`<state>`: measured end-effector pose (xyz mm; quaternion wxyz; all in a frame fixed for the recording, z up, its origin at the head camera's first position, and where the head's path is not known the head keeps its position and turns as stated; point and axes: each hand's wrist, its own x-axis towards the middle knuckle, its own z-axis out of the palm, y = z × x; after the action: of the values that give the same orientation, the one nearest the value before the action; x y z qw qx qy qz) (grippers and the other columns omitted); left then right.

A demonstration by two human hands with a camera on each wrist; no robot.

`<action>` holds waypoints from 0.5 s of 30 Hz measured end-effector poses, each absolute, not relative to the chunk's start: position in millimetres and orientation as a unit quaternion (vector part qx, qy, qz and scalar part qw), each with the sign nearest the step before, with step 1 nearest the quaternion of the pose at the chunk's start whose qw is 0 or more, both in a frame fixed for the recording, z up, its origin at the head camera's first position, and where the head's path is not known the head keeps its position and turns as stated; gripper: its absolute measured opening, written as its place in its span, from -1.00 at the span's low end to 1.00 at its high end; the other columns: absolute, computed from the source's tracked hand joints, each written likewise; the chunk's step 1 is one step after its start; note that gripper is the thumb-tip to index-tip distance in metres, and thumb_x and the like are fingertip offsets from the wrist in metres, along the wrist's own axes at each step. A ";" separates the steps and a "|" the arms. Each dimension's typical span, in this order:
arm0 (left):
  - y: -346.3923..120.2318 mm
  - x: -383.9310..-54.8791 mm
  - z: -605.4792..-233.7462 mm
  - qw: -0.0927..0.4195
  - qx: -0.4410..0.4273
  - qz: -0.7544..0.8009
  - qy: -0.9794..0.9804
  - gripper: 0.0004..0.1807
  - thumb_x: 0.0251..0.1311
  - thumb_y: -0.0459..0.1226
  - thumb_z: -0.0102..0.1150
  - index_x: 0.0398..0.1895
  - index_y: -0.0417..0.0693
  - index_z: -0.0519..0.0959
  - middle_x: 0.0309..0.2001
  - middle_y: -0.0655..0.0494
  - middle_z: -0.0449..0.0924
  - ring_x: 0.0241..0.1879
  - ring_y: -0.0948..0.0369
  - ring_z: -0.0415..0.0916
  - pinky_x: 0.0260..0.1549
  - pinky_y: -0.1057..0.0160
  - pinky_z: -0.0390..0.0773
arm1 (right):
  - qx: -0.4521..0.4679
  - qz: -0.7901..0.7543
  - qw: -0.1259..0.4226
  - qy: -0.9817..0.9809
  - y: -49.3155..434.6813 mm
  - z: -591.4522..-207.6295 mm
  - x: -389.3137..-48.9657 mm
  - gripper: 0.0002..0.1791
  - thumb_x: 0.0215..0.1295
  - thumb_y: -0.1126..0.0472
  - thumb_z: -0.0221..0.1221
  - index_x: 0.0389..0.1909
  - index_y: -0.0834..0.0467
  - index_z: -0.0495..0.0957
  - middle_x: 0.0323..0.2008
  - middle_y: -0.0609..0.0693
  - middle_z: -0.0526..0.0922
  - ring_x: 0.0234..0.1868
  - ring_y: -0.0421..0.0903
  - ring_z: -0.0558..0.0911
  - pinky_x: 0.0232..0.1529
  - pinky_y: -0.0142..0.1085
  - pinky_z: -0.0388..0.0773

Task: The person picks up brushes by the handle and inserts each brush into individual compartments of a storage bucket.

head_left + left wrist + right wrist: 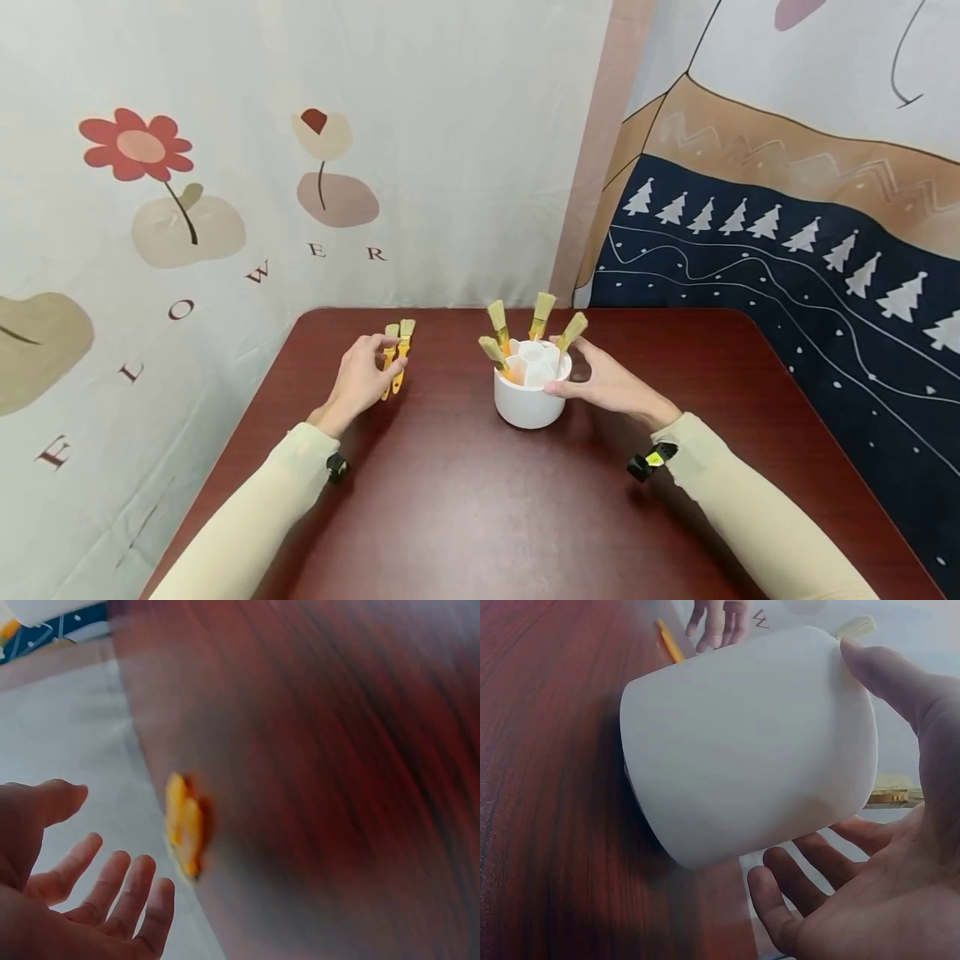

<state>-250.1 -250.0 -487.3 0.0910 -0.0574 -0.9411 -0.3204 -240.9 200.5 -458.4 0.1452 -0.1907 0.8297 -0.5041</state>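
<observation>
While four brushes lean inside, a hand grips the pot.

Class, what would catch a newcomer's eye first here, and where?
Probably the white holder with four bristle-up brushes, near the dark red table's far edge, the right hand gripping its side. Next, two brushes lying to its left, beneath the left hand. Then a red flower on the backdrop, upper left.

Smooth plastic look to the pot, rough bristles on the brushes, glossy wood-grained bench, matt cloth in the drapes and sleeves
</observation>
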 end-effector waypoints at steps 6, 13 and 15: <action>-263.0 -258.9 -493.8 0.065 -0.040 -0.296 -0.952 -0.51 0.65 -0.24 0.41 0.52 -0.23 0.67 0.37 -0.37 0.61 0.26 -0.26 0.74 0.28 -0.30 0.75 | -0.191 -0.515 0.147 0.823 201.4 -462.3 -242.2 0.16 0.46 -0.14 0.60 0.88 0.09 0.16 0.79 0.08 0.39 0.76 0.22 0.45 0.67 0.31 0.55; -271.2 -266.6 -498.4 0.047 -0.038 -0.285 -0.957 -0.57 0.64 -0.28 0.42 0.46 -0.22 0.73 0.40 -0.37 0.62 0.31 -0.29 0.70 0.31 -0.30 0.73 | -0.187 -0.511 0.143 0.827 201.5 -465.7 -242.3 0.17 0.44 -0.15 0.62 0.87 0.04 0.18 0.77 0.04 0.42 0.72 0.20 0.51 0.62 0.28 0.62; -272.7 -267.5 -499.8 0.044 -0.035 -0.280 -0.958 -0.59 0.63 -0.28 0.43 0.43 -0.20 0.76 0.42 -0.36 0.62 0.32 -0.29 0.69 0.32 -0.31 0.73 | -0.183 -0.507 0.143 0.830 201.8 -465.5 -241.7 0.16 0.42 -0.17 0.62 0.86 0.00 0.19 0.76 0.02 0.44 0.72 0.19 0.51 0.64 0.29 0.61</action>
<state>-267.5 -272.7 -499.8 0.0440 -0.0354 -0.9582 -0.2805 -241.7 201.8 -465.5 0.1426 -0.1827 0.8302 -0.5070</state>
